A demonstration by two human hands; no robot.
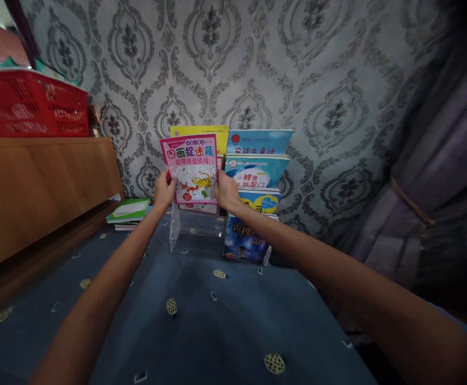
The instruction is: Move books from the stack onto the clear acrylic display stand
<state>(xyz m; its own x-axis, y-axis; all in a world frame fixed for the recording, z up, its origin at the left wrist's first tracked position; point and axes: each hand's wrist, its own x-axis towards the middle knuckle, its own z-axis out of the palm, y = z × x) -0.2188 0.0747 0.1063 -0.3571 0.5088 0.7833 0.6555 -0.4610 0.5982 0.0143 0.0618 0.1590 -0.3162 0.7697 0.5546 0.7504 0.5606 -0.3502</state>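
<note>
Both hands hold a pink picture book point(191, 171) upright, its cover facing me. My left hand point(165, 190) is closed on its left edge, and my right hand point(227, 190) grips the right edge. The book is in front of the left column of a clear acrylic book rack point(197, 243). Behind it a yellow book point(201, 131) stands in the top tier, and part of another book shows below its lower edge. In the right column stand a light blue book point(261, 140), a teal book point(257, 170), a blue and yellow book point(263, 200) and a dark blue book point(244, 240).
A small stack of books point(128, 213) with a green cover on top lies left of the rack. Further left, a red basket point(36, 101) sits on a wooden cabinet point(44, 187). A dark blue patterned cloth point(193, 337) covers the surface. A tied curtain point(410, 208) hangs at right.
</note>
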